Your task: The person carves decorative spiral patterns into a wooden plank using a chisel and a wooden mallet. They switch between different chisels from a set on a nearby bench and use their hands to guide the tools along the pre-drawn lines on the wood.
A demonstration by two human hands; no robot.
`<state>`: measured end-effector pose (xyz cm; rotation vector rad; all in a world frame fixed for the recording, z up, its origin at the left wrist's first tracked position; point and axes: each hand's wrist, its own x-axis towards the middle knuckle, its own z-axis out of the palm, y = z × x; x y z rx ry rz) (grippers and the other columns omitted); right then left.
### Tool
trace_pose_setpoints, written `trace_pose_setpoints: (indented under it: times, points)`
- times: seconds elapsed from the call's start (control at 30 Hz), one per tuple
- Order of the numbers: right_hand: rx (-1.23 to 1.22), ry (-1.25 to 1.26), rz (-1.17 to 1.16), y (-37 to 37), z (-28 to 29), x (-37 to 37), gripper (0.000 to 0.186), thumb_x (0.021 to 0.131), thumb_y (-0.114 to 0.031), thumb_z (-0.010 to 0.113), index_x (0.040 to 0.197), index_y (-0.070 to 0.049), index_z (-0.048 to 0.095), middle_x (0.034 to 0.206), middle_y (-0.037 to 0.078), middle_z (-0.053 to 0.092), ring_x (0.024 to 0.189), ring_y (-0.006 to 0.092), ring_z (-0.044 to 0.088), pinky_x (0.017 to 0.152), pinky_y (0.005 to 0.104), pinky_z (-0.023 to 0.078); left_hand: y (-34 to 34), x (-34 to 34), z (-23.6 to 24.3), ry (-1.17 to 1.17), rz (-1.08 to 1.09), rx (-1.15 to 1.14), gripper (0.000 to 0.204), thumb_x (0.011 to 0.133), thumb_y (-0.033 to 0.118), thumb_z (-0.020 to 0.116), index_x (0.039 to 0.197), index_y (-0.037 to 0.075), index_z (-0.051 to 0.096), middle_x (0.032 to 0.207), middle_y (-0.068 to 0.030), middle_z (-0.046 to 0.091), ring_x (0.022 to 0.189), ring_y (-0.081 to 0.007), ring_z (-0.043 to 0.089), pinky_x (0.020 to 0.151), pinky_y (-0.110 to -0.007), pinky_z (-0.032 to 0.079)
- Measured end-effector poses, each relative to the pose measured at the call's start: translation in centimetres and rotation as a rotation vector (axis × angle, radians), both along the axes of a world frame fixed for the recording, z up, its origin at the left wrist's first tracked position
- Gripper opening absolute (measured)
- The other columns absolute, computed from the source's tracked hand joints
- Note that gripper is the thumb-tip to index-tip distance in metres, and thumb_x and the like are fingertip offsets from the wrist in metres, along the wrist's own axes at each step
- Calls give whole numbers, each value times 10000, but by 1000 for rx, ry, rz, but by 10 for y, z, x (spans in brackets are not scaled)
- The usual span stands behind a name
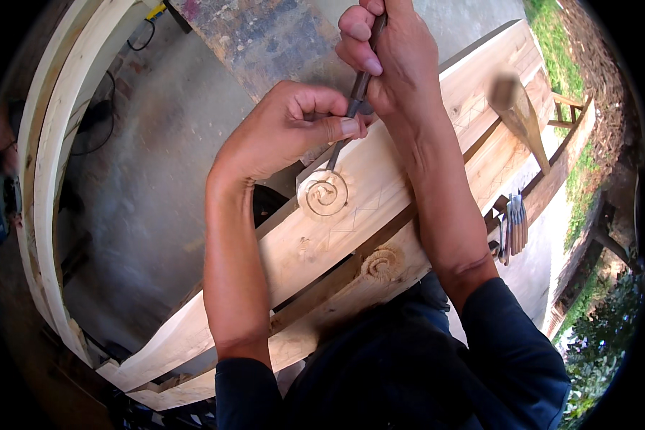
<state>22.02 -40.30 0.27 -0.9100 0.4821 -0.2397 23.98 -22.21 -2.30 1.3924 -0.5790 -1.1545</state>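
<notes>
A long pale wooden beam [294,247] runs slantwise in front of me, with a spiral [324,193] cut into its face. Both my hands grip one carving chisel [359,87], whose thin blade comes down to the upper rim of that spiral. My right hand [401,57] is wrapped round the dark handle higher up. Lower down, the fingers and thumb of my left hand [294,127] pinch the tool near the blade. Pencilled zigzag lines mark the beam beside the spiral.
A second beam nearer me bears another carved spiral [381,264]. On the right, a wooden mallet [519,115] rests over the timbers, and several carving tools [514,226] stand in a bunch. A curved wooden frame [43,165] rises at left; a paint-stained board [244,43] lies beyond.
</notes>
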Motion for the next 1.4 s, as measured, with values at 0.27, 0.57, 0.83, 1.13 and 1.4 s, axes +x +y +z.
trace_pose_setpoints:
  times: [0.27, 0.57, 0.83, 1.13, 1.4]
  points:
    - [96, -41, -57, -20, 6, -6, 450, 1180, -532, 458, 906, -177, 494, 649, 26, 545, 386, 125, 364, 379, 269, 289, -4, -2, 6, 240, 202, -105, 262, 1090, 168, 696, 1200, -62, 761, 1126, -195, 814, 1059, -268, 806, 977, -413, 657]
    - [-10, -19, 0, -6, 12, -7, 468, 1188, -528, 421, 934, -140, 484, 632, 67, 576, 373, 139, 405, 346, 271, 287, -5, -2, 3, 125, 158, -82, 169, 968, 15, 789, 1122, -52, 801, 1077, -121, 824, 1018, -185, 780, 970, -348, 625]
    - [-74, -18, 94, 14, 6, -4, 469, 1196, -505, 411, 939, -121, 492, 624, 81, 589, 385, 131, 415, 349, 273, 297, 0, -2, 4, 182, 176, -91, 186, 945, 24, 811, 1114, -53, 799, 1053, -111, 819, 961, -169, 763, 913, -330, 612]
    - [53, -36, -8, -22, 10, -21, 502, 1180, -579, 416, 899, -172, 502, 698, 32, 569, 430, 85, 385, 471, 253, 326, -8, -8, 5, 72, 175, -53, 309, 1078, 189, 725, 1238, -72, 771, 1110, -123, 802, 1041, -195, 771, 970, -403, 647]
    - [293, -255, -208, -51, 24, -65, 418, 1176, -401, 495, 888, -115, 597, 776, 61, 627, 498, 139, 441, 506, 282, 359, -49, -83, 49, -916, 764, 58, 323, 1014, 32, 727, 1333, -14, 719, 1268, -221, 732, 1150, -378, 738, 1014, -418, 581]
